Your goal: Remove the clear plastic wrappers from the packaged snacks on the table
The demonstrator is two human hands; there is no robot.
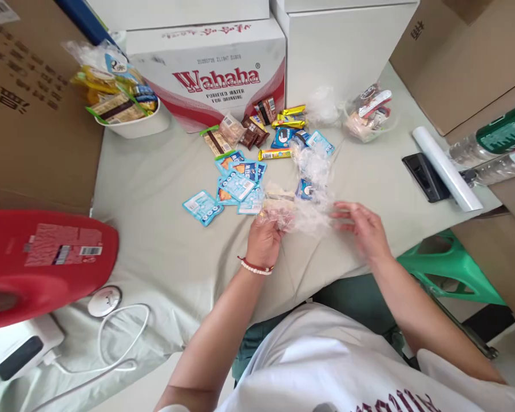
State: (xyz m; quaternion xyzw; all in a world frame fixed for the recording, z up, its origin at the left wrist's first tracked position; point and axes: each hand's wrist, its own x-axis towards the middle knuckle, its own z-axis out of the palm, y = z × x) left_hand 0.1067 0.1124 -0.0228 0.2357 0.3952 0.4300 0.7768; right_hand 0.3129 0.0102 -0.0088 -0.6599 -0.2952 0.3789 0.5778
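My left hand [264,237] is closed on one end of a clear plastic bag [304,214] that holds a few snack packets. My right hand [363,229] pinches the other side of the same bag, its fingers a little blurred. The bag rests on the pale cloth-covered table [163,229] just in front of me. Beyond it lie several loose snack packets [240,180], blue, brown and yellow, spread across the middle of the table.
A white bowl of snacks [124,109] stands far left, a clear bag of snacks [369,114] far right. Wahaha water box [210,74] at the back. Red jug [34,263] at left, white roll [446,169], black device [424,177], water bottles [498,137], green stool [450,266] at right.
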